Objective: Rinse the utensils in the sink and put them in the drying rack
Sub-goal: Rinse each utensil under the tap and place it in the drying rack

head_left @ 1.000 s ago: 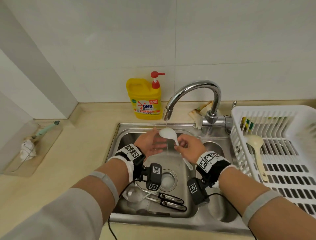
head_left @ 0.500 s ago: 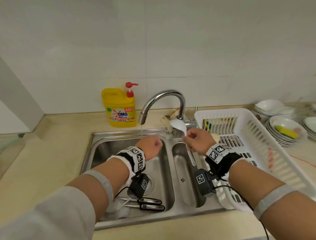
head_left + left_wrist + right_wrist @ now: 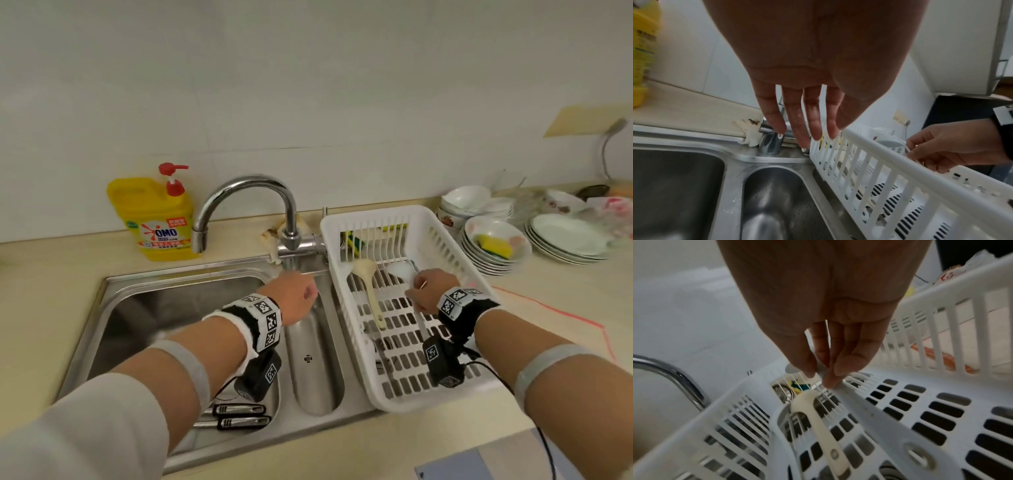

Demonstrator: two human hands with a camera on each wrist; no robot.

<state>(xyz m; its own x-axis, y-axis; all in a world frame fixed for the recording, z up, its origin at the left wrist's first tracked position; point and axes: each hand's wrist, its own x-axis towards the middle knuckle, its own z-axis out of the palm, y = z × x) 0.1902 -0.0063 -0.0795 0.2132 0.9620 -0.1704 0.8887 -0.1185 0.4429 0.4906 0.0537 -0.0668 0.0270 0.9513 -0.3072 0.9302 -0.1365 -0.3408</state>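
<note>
My right hand (image 3: pixel 414 293) is inside the white drying rack (image 3: pixel 479 284) and pinches the handle of a white plastic spoon (image 3: pixel 400 269). In the right wrist view the thumb and fingertips (image 3: pixel 826 381) hold that handle (image 3: pixel 869 412) low over the rack floor. A cream rice paddle (image 3: pixel 368 287) lies in the rack to its left. My left hand (image 3: pixel 298 298) hovers over the sink divider by the faucet base, its fingers (image 3: pixel 797 126) straight and wet, holding nothing. Two black-handled steel utensils (image 3: pixel 239 416) lie in the left sink basin (image 3: pixel 144 318).
The chrome faucet (image 3: pixel 246 192) arches over the sink, with a yellow soap bottle (image 3: pixel 154 219) behind it. Stacked bowls with a yellow sponge (image 3: pixel 495 246) and plates (image 3: pixel 565 240) stand right of the rack. A rag (image 3: pixel 274 236) sits at the faucet base.
My right hand carried the white spoon from under the faucet rightward into the rack. My left hand left the spoon and moved right to the sink divider. The head view turned right.
</note>
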